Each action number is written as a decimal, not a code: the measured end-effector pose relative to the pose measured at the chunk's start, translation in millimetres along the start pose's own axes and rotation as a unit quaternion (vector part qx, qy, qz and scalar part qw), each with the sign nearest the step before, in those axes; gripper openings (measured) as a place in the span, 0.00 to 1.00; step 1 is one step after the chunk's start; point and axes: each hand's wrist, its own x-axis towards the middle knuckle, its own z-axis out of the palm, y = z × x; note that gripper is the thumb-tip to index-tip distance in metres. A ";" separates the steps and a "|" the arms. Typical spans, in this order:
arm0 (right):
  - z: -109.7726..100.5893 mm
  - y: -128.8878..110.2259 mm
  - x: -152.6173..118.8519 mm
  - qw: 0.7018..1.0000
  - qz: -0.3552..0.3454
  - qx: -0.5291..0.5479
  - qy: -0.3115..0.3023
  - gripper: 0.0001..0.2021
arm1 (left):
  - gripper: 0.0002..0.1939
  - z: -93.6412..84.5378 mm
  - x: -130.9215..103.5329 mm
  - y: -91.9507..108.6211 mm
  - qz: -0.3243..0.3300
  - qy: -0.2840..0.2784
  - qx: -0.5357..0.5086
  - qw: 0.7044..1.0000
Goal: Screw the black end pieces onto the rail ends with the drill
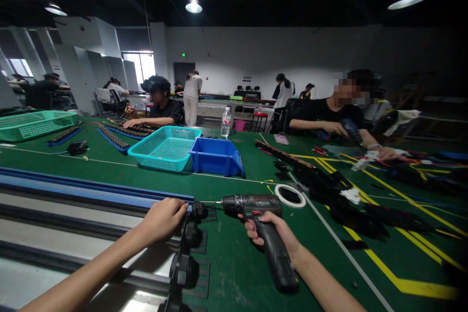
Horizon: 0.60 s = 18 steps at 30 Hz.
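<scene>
My right hand (274, 234) is wrapped around the grip of a black cordless drill (261, 204), its fingers at the trigger. The drill's long thin bit (210, 202) points left and meets a black end fitting (198, 208) on a blue rail (120, 194). At that same end, my left hand (166, 217) is closed over the rail, fingertips beside the fitting. Below it lie more long rails with pale panels (91, 219) between them, and more black end fittings (186, 270) line their right ends. What my left fingertips press on is partly hidden.
A turquoise basket (164, 129) and a blue bin (215, 153) stand ahead on the green table (234, 263). A water bottle (225, 123) is behind them. A white tape roll (290, 195) lies beyond the drill. Co-workers sit across, one holding a drill (351, 131) among wires.
</scene>
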 end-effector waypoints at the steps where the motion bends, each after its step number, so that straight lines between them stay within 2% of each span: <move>1: -0.4 0.1 0.4 1.000 0.000 0.001 -0.002 0.19 | 0.28 -1.1 -0.6 -0.1 -0.001 -0.002 0.011 1.000; 5: -2.9 0.2 2.0 1.000 0.000 0.000 -0.007 0.19 | 0.31 -7.2 -3.3 6.0 0.003 -0.010 0.024 1.000; 9: -5.1 0.1 2.2 1.000 0.002 0.002 -0.005 0.21 | 0.29 -11.0 -10.0 23.9 0.070 0.013 0.017 0.997; 12: -6.2 0.1 2.1 1.000 0.002 0.001 -0.009 0.21 | 0.29 -10.4 -15.6 34.7 0.112 -0.006 0.044 0.993; 15: -8.0 0.1 2.4 1.000 0.001 0.003 -0.017 0.22 | 0.29 -8.9 -18.8 37.2 0.119 -0.027 0.068 0.990; 18: -10.7 -0.2 3.0 1.000 0.006 0.005 -0.020 0.23 | 0.30 -8.6 -19.8 35.3 0.118 -0.022 0.088 0.989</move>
